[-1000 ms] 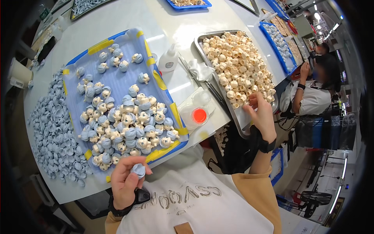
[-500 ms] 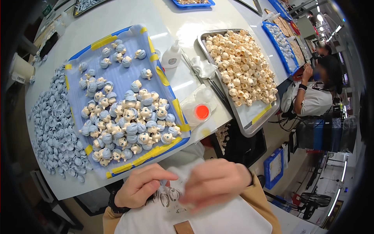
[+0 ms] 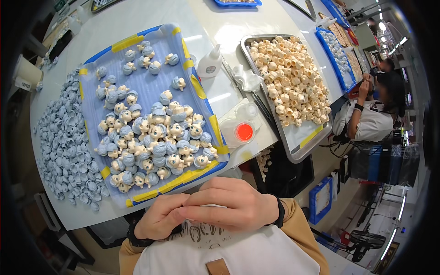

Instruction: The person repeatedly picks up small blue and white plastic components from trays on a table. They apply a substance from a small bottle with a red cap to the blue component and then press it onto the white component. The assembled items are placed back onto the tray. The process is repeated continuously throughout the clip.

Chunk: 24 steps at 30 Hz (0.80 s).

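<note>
My left hand (image 3: 161, 217) and my right hand (image 3: 228, 204) meet over my lap, just below the table's near edge. The fingers of both are curled and pressed together. Whatever lies between them, if anything, is hidden by the right hand's fingers. Straight ahead is a blue tray (image 3: 145, 77) with yellow tape along its rim, holding many small doll heads (image 3: 157, 131) with pale blue hair. Left of it, a heap of pale blue hair pieces (image 3: 68, 142) spreads over the table. A metal tray (image 3: 299, 154) on the right holds cream doll-head parts (image 3: 293, 80).
Between the trays stand a white squeeze bottle (image 3: 210, 63), a crumpled white tissue (image 3: 247, 79), a dark slim tool (image 3: 262, 107) and a small jar with red contents (image 3: 244, 132). A cup (image 3: 26, 73) is far left. Another person (image 3: 371, 110) sits at the right.
My right hand, blurred and apart from the left before, has come left against it and now covers its fingertips. The whole view has shifted slightly.
</note>
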Tool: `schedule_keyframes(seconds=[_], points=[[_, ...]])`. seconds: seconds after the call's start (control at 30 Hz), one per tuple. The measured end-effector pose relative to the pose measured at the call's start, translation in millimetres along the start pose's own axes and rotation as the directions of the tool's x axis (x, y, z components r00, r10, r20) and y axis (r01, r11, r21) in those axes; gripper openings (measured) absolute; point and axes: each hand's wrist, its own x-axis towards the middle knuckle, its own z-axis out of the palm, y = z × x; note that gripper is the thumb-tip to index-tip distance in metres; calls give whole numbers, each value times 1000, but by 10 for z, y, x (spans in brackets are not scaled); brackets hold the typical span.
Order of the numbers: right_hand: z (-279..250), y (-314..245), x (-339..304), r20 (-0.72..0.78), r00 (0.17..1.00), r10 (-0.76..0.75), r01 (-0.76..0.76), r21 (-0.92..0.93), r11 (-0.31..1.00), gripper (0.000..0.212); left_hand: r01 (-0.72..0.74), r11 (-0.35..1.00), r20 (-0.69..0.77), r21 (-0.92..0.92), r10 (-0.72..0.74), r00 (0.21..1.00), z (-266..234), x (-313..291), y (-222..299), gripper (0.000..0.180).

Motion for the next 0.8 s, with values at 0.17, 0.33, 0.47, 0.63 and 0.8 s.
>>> schedule_keyframes(seconds=[0.17, 0.33, 0.47, 0.63, 0.8], points=[[23, 45, 63, -20, 1000, 17, -15, 96, 995, 36, -29, 999, 7, 13, 29, 1000, -13, -9, -21, 43], [-276, -56, 43, -82, 995, 58, -67, -110, 992, 31, -6, 994, -181, -107, -13, 983, 37, -15, -36, 38], [-680, -58, -37, -438, 857, 272, -463, -422, 779, 27, -108, 978, -326, -180, 44, 944, 78, -25, -46, 35], [-678, 205, -67, -388, 872, 297, -471, -505, 723, 24, -179, 972, -334, -149, 121, 935, 93, 7, -54, 41], [-637, 287, -38, -351, 890, 292, -443, -511, 737, 24, -133, 966, -291, -220, 65, 955, 49, -58, -102, 47]])
